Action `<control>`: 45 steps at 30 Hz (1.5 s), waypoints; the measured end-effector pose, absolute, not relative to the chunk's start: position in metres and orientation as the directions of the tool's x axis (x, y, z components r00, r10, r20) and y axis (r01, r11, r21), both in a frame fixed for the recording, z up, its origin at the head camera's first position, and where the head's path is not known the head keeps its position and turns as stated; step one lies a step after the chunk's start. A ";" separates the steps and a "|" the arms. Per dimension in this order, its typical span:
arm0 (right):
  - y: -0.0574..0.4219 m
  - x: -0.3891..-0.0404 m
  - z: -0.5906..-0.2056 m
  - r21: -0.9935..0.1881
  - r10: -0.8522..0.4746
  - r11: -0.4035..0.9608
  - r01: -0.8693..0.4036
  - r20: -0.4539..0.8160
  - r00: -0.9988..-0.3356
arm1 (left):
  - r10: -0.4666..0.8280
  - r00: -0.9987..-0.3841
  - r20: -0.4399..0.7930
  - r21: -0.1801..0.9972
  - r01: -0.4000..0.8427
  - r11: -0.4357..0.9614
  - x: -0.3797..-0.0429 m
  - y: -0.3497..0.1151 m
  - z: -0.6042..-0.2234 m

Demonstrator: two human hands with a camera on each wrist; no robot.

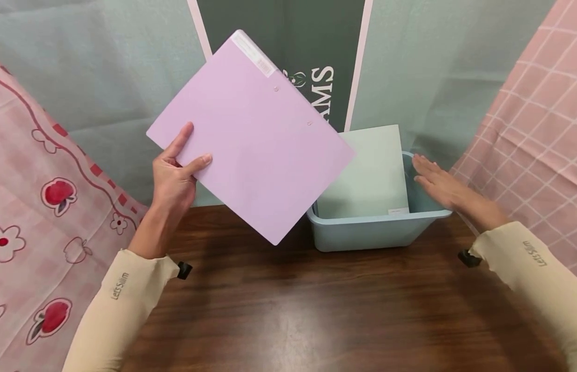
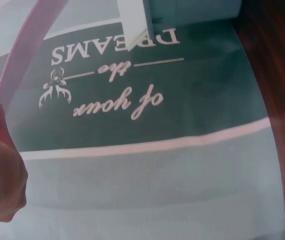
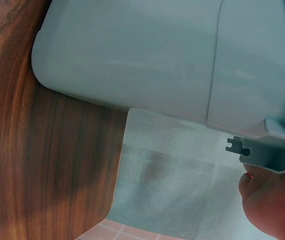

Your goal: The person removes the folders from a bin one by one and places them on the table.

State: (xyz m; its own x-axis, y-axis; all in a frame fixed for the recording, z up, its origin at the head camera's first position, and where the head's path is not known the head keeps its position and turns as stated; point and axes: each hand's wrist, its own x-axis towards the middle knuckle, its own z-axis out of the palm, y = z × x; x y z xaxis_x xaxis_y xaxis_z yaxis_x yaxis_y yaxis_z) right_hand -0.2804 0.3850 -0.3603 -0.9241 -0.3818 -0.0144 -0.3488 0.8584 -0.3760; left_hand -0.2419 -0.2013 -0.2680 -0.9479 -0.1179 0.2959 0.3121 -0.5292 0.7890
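Note:
A light purple file folder (image 1: 265,139) is held up at a tilt in the left hand (image 1: 174,178). The thumb lies on its near face along the lower-left edge; the fingers behind are mostly hidden. A white label and two small rivets mark its upper right edge. In the left wrist view the folder (image 2: 20,55) shows edge-on beside the hand (image 2: 5,175). With fingers straight, the right hand (image 1: 439,183) rests at the right rim of a blue plastic bin (image 1: 377,230). A pale green folder (image 1: 367,181) leans inside that bin, partly covered by the purple one.
The bin stands on a dark wooden table (image 1: 288,310). Behind rises a grey-green cloth (image 1: 139,67) with a dark printed panel. Pink patterned cloth (image 1: 51,217) hangs at left, pink checked cloth (image 1: 535,134) at right, near the right arm.

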 end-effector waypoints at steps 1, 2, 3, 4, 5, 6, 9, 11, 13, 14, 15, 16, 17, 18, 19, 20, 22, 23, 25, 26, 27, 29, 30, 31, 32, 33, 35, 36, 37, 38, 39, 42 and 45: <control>0.385 -0.281 -0.361 -0.375 -0.381 0.859 -0.348 -0.015 -0.924 | -0.117 -0.949 0.292 0.792 0.308 -0.527 -0.241 -0.204 -0.268; 0.384 -0.281 -0.361 -0.373 -0.381 0.860 -0.348 -0.015 -0.925 | -0.118 -0.950 0.289 0.796 0.307 -0.522 -0.239 -0.207 -0.268; 0.384 -0.281 -0.361 -0.369 -0.379 0.862 -0.347 -0.017 -0.925 | -0.121 -0.950 0.287 0.798 0.307 -0.518 -0.238 -0.210 -0.268; 0.384 -0.282 -0.362 -0.366 -0.378 0.864 -0.347 -0.017 -0.925 | -0.122 -0.951 0.284 0.801 0.305 -0.515 -0.237 -0.212 -0.268; 0.384 -0.282 -0.362 -0.364 -0.378 0.864 -0.348 -0.014 -0.926 | -0.123 -0.951 0.282 0.804 0.305 -0.510 -0.237 -0.215 -0.269; 0.384 -0.282 -0.362 -0.361 -0.377 0.866 -0.347 -0.013 -0.926 | -0.123 -0.952 0.281 0.807 0.303 -0.507 -0.236 -0.217 -0.269; 0.385 -0.282 -0.362 -0.356 -0.374 0.868 -0.345 -0.014 -0.927 | -0.121 -0.954 0.274 0.807 0.297 -0.510 -0.234 -0.225 -0.269; 0.385 -0.282 -0.362 -0.352 -0.373 0.870 -0.344 -0.016 -0.928 | -0.117 -0.956 0.269 0.807 0.290 -0.514 -0.232 -0.231 -0.270; 0.385 -0.282 -0.362 -0.353 -0.372 0.871 -0.342 -0.020 -0.928 | -0.113 -0.958 0.265 0.803 0.284 -0.523 -0.231 -0.238 -0.271; 0.385 -0.282 -0.362 -0.352 -0.371 0.872 -0.340 -0.022 -0.928 | -0.110 -0.958 0.265 0.803 0.283 -0.525 -0.230 -0.241 -0.272; 0.385 -0.281 -0.362 -0.351 -0.371 0.872 -0.340 -0.022 -0.929 | -0.108 -0.957 0.268 0.802 0.283 -0.526 -0.229 -0.244 -0.272; 0.385 -0.281 -0.362 -0.349 -0.370 0.873 -0.340 -0.019 -0.929 | -0.104 -0.957 0.270 0.798 0.283 -0.532 -0.229 -0.247 -0.273; 0.385 -0.281 -0.362 -0.349 -0.369 0.873 -0.340 -0.017 -0.929 | -0.101 -0.957 0.273 0.794 0.284 -0.537 -0.228 -0.250 -0.273; 0.385 -0.282 -0.363 -0.347 -0.368 0.874 -0.340 -0.015 -0.930 | -0.097 -0.956 0.277 0.792 0.284 -0.541 -0.228 -0.253 -0.273; 0.385 -0.282 -0.363 -0.345 -0.367 0.875 -0.340 -0.012 -0.930 | -0.093 -0.956 0.280 0.789 0.284 -0.545 -0.227 -0.256 -0.274; 0.386 -0.282 -0.363 -0.344 -0.366 0.875 -0.341 -0.010 -0.930 | -0.090 -0.955 0.282 0.787 0.284 -0.548 -0.227 -0.258 -0.274; 0.386 -0.281 -0.363 -0.346 -0.367 0.874 -0.342 -0.007 -0.930 | -0.081 -0.956 0.281 0.789 0.278 -0.547 -0.227 -0.263 -0.274; 0.386 -0.281 -0.363 -0.349 -0.368 0.872 -0.343 -0.006 -0.930 | -0.076 -0.957 0.280 0.793 0.275 -0.543 -0.227 -0.265 -0.274; 0.386 -0.281 -0.364 -0.354 -0.369 0.870 -0.343 -0.008 -0.929 | -0.066 -0.959 0.276 0.803 0.268 -0.533 -0.226 -0.270 -0.275; 0.386 -0.281 -0.364 -0.357 -0.371 0.868 -0.344 -0.006 -0.929 | -0.062 -0.960 0.273 0.809 0.265 -0.524 -0.226 -0.272 -0.275; 0.386 -0.281 -0.364 -0.360 -0.372 0.867 -0.346 -0.005 -0.928 | -0.059 -0.961 0.270 0.816 0.261 -0.516 -0.226 -0.274 -0.275; 0.386 -0.281 -0.365 -0.363 -0.374 0.864 -0.349 0.001 -0.927 | -0.046 -0.964 0.263 0.831 0.250 -0.497 -0.225 -0.279 -0.275; 0.386 -0.281 -0.365 -0.365 -0.374 0.863 -0.349 0.003 -0.927 | -0.040 -0.965 0.258 0.841 0.245 -0.483 -0.225 -0.282 -0.275; 0.386 -0.281 -0.365 -0.367 -0.374 0.862 -0.350 0.005 -0.927 | -0.031 -0.967 0.252 0.850 0.236 -0.470 -0.226 -0.284 -0.275; 0.386 -0.281 -0.365 -0.368 -0.374 0.861 -0.352 0.010 -0.927 | -0.020 -0.969 0.247 0.860 0.228 -0.456 -0.226 -0.287 -0.276; 0.386 -0.281 -0.365 -0.369 -0.374 0.860 -0.351 0.011 -0.927 | -0.007 -0.970 0.242 0.869 0.220 -0.443 -0.226 -0.290 -0.276; 0.385 -0.281 -0.365 -0.372 -0.373 0.860 -0.350 0.010 -0.928 | 0.021 -0.972 0.235 0.884 0.205 -0.420 -0.227 -0.296 -0.277; 0.385 -0.280 -0.365 -0.376 -0.374 0.857 -0.351 0.013 -0.927 | 0.035 -0.972 0.234 0.889 0.199 -0.413 -0.228 -0.299 -0.277; 0.385 -0.280 -0.365 -0.380 -0.375 0.856 -0.351 0.013 -0.927 | 0.049 -0.971 0.235 0.892 0.195 -0.409 -0.228 -0.301 -0.278; 0.385 -0.280 -0.365 -0.383 -0.377 0.854 -0.353 0.014 -0.926 | 0.059 -0.970 0.236 0.893 0.193 -0.407 -0.228 -0.304 -0.279; 0.386 -0.280 -0.365 -0.386 -0.378 0.852 -0.353 0.011 -0.926 | 0.072 -0.969 0.238 0.893 0.189 -0.409 -0.228 -0.306 -0.279; 0.386 -0.280 -0.364 -0.391 -0.382 0.848 -0.357 0.014 -0.924 | 0.102 -0.969 0.224 0.894 0.163 -0.418 -0.228 -0.314 -0.281; 0.386 -0.280 -0.364 -0.382 -0.381 0.852 -0.358 0.015 -0.924 | 0.114 -0.976 0.187 0.916 0.131 -0.380 -0.228 -0.322 -0.282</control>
